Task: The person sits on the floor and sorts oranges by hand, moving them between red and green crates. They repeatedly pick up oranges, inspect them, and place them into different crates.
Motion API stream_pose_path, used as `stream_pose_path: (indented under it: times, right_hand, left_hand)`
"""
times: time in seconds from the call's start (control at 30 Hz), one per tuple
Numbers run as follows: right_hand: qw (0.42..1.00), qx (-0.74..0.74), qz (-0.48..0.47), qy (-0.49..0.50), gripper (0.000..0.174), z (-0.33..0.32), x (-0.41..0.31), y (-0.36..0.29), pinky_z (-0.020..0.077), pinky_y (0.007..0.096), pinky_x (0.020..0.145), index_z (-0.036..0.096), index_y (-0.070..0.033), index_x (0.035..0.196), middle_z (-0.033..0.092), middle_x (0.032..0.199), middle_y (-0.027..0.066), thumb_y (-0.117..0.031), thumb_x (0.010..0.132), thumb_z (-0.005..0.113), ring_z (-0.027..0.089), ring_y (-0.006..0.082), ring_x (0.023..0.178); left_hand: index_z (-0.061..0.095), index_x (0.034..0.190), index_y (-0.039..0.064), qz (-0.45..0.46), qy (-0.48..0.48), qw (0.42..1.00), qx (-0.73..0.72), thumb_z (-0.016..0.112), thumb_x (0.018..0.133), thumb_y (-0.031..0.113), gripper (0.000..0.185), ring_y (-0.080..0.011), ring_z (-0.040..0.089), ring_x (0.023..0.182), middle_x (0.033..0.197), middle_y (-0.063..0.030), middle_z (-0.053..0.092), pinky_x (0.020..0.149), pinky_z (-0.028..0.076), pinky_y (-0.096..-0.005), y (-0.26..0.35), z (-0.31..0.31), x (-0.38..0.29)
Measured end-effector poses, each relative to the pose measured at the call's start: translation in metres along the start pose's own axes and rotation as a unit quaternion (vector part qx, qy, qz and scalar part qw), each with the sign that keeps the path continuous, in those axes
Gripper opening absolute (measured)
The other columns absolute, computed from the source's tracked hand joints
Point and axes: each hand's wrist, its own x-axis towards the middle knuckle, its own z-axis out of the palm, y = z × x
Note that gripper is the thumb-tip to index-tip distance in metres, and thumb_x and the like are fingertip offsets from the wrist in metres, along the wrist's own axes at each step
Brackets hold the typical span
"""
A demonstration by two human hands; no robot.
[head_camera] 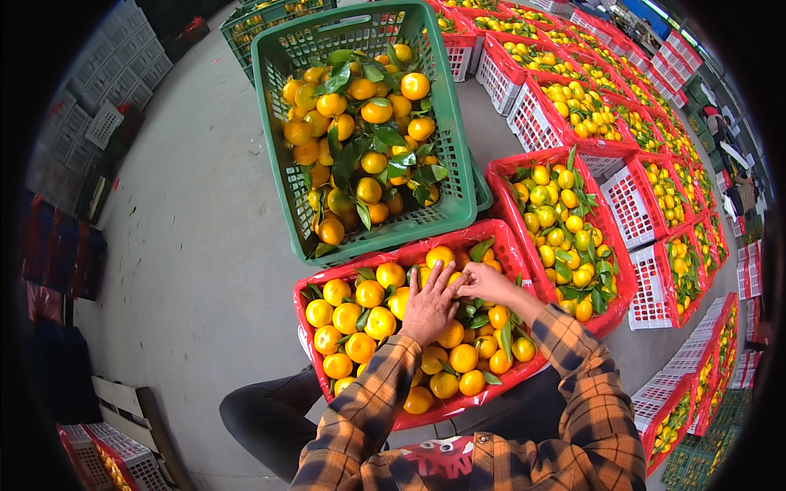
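Note:
Before me a crate point(506, 400) lined with red plastic film holds orange mandarins point(380, 323) with green leaves. My left hand point(430, 304) lies palm down over the fruit near the middle of this crate, fingers spread. Close beside it, my right hand point(488, 283) has its thumb and fingers bent together at a mandarin by the left fingertips. Whether a stem or leaf sits between them is hidden. Just beyond stands a larger green plastic basket point(374, 251), tilted towards me, with leafy mandarins point(376, 112) inside.
Another red-lined crate point(617, 245) of yellower, leafy mandarins touches mine on the right. Rows of filled white crates point(540, 116) with red liners stretch across the right. Stacked grey crates point(116, 55) stand far left on the concrete floor point(202, 184). A wooden pallet point(126, 411) is at lower left.

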Motion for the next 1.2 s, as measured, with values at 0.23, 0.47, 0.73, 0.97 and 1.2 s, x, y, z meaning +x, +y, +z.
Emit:
stream_pose_path:
  times: [0.23, 0.47, 0.73, 0.97, 1.2]
  right_hand:
    - [0.858, -0.287, -0.361, 0.224, 0.044, -0.023, 0.157, -0.136, 0.0508, 0.0423, 0.096, 0.060, -0.003, 0.127, 0.061, 0.132, 0.0154, -0.006, 0.083, 0.063, 0.059, 0.0328, 0.119]
    - [0.851, -0.288, -0.350, 0.265, 0.036, 0.006, 0.193, -0.130, 0.0520, 0.0419, 0.086, 0.062, -0.004, 0.105, 0.059, 0.106, 0.0147, -0.020, 0.076, 0.077, 0.059, 0.0340, 0.102]
    - [0.987, 0.050, 0.126, 0.083, 0.040, -0.049, -0.052, -0.028, 0.0500, 0.0287, 0.070, 0.067, -0.002, 0.103, 0.068, 0.083, 0.0057, -0.041, 0.094, 0.069, 0.060, 0.0088, 0.077]
    - [0.989, 0.109, 0.081, 0.051, 0.040, 0.013, -0.083, 0.009, 0.0510, 0.0242, 0.054, 0.063, 0.001, 0.119, 0.069, 0.083, 0.0032, -0.029, 0.094, 0.072, 0.062, 0.0080, 0.065]
    - [0.989, 0.044, 0.069, 0.122, 0.047, 0.038, -0.080, 0.016, 0.0547, 0.0310, 0.064, 0.060, 0.006, 0.123, 0.068, 0.090, 0.0124, -0.030, 0.095, 0.069, 0.067, 0.0175, 0.071]
  left_hand:
    - [0.049, 0.143, 0.019, 0.019, 0.032, 0.999, -0.016, 0.062, 0.090, 0.033, 0.056, -0.0289, 0.030, 0.148, 0.155, -0.0094, 0.039, 0.119, 0.016, -0.0604, -0.002, 0.000, -0.002]
    - [0.057, 0.131, 0.013, -0.004, -0.009, 1.000, 0.004, 0.062, 0.089, 0.031, 0.046, -0.0284, 0.034, 0.145, 0.148, -0.0129, 0.046, 0.118, 0.019, -0.0610, -0.007, 0.006, -0.005]
    - [0.046, 0.146, 0.025, 0.009, 0.005, 1.000, -0.014, 0.064, 0.085, 0.023, 0.063, -0.0256, 0.029, 0.149, 0.163, -0.0077, 0.028, 0.119, 0.019, -0.0601, -0.002, 0.000, 0.001]
    - [0.046, 0.146, 0.026, 0.018, -0.002, 1.000, 0.012, 0.061, 0.084, 0.018, 0.064, -0.0262, 0.028, 0.150, 0.163, -0.0067, 0.028, 0.118, 0.019, -0.0608, -0.002, 0.002, 0.002]
    - [0.045, 0.147, 0.026, 0.014, -0.010, 1.000, 0.022, 0.061, 0.085, 0.020, 0.064, -0.0271, 0.027, 0.150, 0.162, -0.0075, 0.029, 0.118, 0.019, -0.0619, -0.001, 0.004, 0.001]
